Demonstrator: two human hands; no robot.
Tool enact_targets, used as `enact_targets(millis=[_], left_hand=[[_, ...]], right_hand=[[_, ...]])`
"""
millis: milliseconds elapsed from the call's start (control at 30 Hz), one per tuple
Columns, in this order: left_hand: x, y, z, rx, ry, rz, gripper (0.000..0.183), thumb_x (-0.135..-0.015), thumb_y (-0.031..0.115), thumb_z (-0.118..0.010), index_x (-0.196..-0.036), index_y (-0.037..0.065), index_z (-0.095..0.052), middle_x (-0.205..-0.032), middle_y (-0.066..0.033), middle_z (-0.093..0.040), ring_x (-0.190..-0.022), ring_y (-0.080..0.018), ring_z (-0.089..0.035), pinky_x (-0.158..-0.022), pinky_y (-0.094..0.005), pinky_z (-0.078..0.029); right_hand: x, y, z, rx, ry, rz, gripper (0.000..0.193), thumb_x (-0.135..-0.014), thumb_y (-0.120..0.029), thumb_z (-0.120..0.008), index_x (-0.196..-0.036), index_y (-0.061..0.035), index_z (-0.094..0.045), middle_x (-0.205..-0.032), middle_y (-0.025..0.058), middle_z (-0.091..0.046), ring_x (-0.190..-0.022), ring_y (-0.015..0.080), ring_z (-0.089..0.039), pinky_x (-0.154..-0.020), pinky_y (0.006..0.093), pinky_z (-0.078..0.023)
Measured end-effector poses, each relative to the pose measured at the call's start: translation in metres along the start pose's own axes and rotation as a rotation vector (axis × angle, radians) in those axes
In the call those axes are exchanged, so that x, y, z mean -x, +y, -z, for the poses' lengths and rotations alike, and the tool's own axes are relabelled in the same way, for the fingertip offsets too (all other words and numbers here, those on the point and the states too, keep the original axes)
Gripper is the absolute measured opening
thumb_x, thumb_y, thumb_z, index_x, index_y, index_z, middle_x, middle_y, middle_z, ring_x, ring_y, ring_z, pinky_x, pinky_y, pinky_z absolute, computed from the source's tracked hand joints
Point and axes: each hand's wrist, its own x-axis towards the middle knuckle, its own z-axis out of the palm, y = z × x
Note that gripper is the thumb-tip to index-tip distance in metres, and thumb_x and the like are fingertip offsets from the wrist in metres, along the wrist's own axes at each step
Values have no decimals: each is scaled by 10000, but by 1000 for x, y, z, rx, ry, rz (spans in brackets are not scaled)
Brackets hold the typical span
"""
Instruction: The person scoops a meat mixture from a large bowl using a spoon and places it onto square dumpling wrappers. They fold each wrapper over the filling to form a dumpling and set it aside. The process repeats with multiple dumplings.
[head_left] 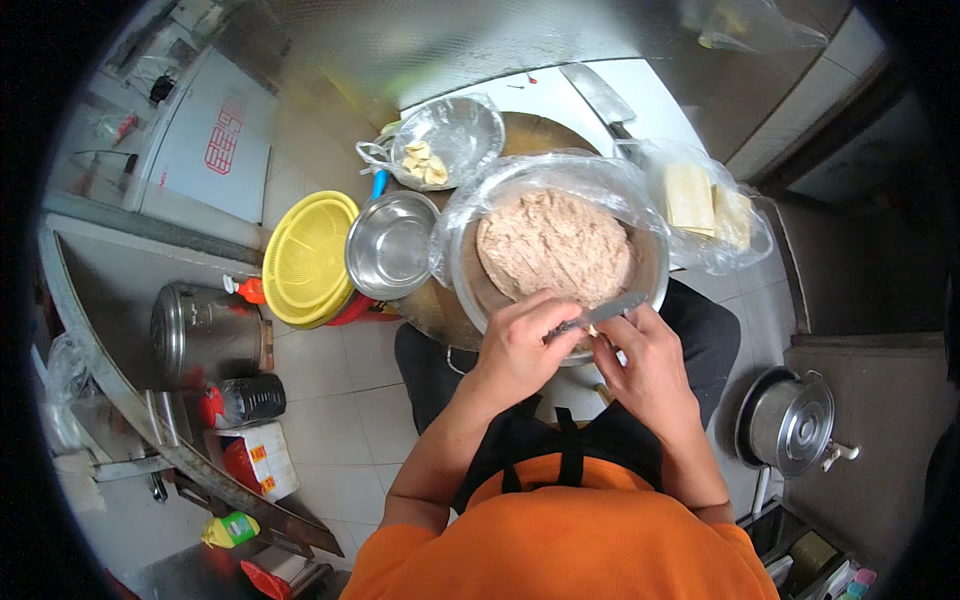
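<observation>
Both hands meet over the near rim of a large metal bowl (661,283) lined with clear plastic and heaped with pinkish minced meat filling (555,245). My left hand (525,342) is closed on the dark handle of a small flat-bladed spreader (618,306). Its blade points right, above the fingers of my right hand (645,362). Those fingers are pinched together, with a small pale bit showing at the tips; what it belongs to is hidden. Right of the bowl, stacked pale wrappers (690,198) lie in a clear plastic bag. Folded dumplings (425,162) sit in a plastic-lined metal bowl (470,125) beyond.
An empty metal bowl (391,246) and yellow colander (308,250) stand left of the filling. Under the bowls is a round wooden board (425,312). A cleaver (598,93) lies on the white surface behind. Lidded pots stand at far left (205,335) and right (800,425).
</observation>
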Motion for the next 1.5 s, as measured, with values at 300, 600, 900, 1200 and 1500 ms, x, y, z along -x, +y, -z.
enact_targets(millis=[300, 600, 900, 1200, 1500], left_hand=[[-49, -63, 82, -418, 280, 14, 108, -838, 81, -680, -899, 8, -629, -888, -157, -601, -833, -359, -604, -724, -413, -480], [-168, -226, 175, -763, 334, 495, 214, -809, 185, -735, -944, 20, -709, -915, -234, -695, -897, -414, -666, -777, -477, -512], [-119, -212, 159, -540, 457, 350, 396, -839, 78, -713, -1208, 1, -593, -834, -64, -596, -749, -155, -590, -694, -285, -480], [24, -65, 104, 116, 380, 400, 316, -865, -43, -651, -1176, 1, -614, -810, 68, -465, -698, -4, -421, -616, -150, -323], [66, -22, 80, 303, 336, 443, 344, -860, -86, -624, -1193, -5, -599, -802, 56, -491, -676, -5, -430, -613, -157, -335]], right_hand=[[23, 30, 22, -79, 157, -107, 404, -792, -26, -718, -1190, -26, -649, -1264, 187, -601, -1181, 351, -587, -999, 397, -472], [44, 64, 47, -39, 261, -373, 342, -851, -25, -660, -1192, -36, -649, -1289, 186, -597, -1198, 347, -587, -1013, 422, -460], [18, 104, 47, 91, 349, -298, 321, -828, -6, -676, -1148, -14, -657, -1090, 159, -650, -1016, 280, -631, -918, 352, -485], [-54, 160, 47, 277, 283, -143, 155, -797, -95, -730, -912, -22, -656, -885, 154, -646, -876, 345, -624, -770, 422, -509], [-90, 193, 30, 472, 72, -177, 192, -845, -171, -687, -867, -10, -584, -934, 183, -621, -907, 389, -608, -803, 461, -489]])
